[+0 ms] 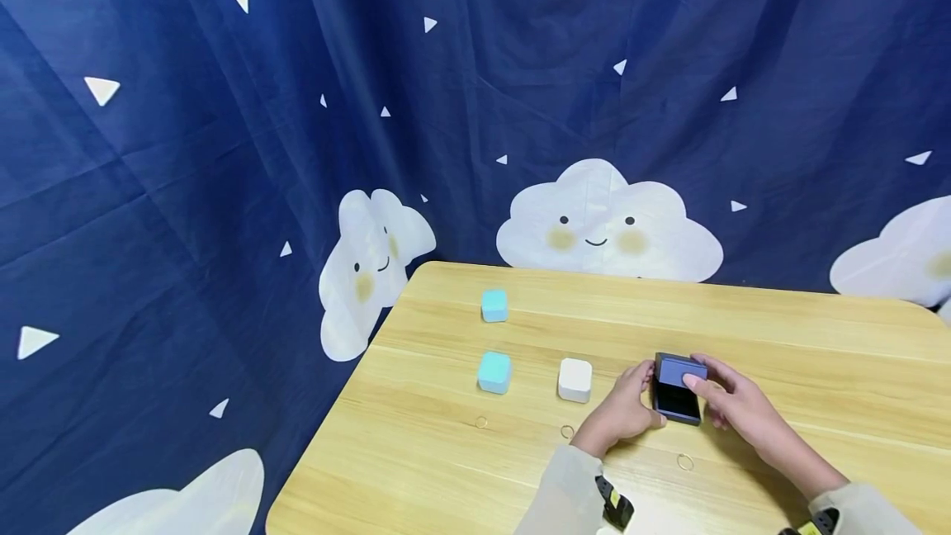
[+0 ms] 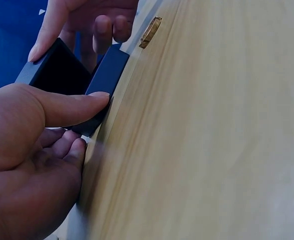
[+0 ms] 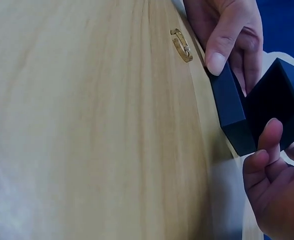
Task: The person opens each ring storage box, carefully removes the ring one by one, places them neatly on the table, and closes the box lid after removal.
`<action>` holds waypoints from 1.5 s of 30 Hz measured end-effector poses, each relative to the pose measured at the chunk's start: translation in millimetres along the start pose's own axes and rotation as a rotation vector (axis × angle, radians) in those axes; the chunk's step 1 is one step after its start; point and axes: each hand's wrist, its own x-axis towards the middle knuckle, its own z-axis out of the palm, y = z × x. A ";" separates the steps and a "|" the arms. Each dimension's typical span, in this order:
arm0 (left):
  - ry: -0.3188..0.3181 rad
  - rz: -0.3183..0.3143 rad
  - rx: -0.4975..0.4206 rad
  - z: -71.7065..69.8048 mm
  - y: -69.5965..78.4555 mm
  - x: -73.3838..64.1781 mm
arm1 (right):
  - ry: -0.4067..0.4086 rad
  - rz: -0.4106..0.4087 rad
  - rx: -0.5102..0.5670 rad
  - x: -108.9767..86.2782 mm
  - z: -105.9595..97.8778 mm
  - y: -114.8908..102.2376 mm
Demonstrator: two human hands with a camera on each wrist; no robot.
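Observation:
A dark blue ring box (image 1: 678, 409) sits on the table with its hinged lid (image 1: 673, 367) raised and its black inside showing. My left hand (image 1: 627, 408) grips the base from the left; in the left wrist view, its thumb (image 2: 81, 107) lies on the front wall. On the other side, my right hand (image 1: 739, 409) holds the lid between thumb and fingers. In the right wrist view, curled fingers of the right hand (image 3: 282, 185) are beside the lid. A gold ring (image 1: 685, 470) lies on the wood just in front of the box.
A white box (image 1: 575, 380) stands left of the hands. Two light blue boxes (image 1: 494, 373) stand farther left, one behind the other. Two more rings lie on the wooden table (image 1: 401, 452), near the white box and the nearer blue one. A dark blue curtain (image 1: 475, 89) hangs behind.

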 end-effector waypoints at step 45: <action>0.005 0.009 0.021 1.4 -1.5 -0.1 | -0.048 -0.171 0.026 -11.3 10.6 15.6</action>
